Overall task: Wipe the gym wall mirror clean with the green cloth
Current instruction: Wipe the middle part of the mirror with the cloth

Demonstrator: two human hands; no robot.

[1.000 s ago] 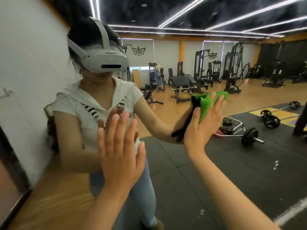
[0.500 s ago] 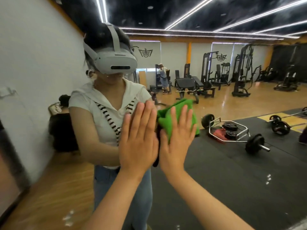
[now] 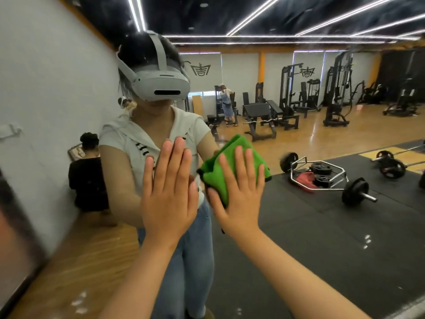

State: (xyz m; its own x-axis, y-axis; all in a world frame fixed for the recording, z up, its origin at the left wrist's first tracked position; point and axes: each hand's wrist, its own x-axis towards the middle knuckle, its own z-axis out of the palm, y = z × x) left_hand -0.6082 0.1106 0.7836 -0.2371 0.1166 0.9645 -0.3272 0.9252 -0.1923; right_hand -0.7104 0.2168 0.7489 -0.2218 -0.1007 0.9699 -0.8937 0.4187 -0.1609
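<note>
In the middle of the frame, the right hand presses the green cloth flat against the mirror, fingers straight. The left hand, also flat, lies just left of it. White specks are lower right of the cloth.

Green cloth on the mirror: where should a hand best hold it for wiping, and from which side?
Probably its lower middle, from the front, as the right hand does: flat palm and straight fingers press the folded green cloth against the mirror. It lies flat there, so a spread hand suits better than a pinch.
</note>
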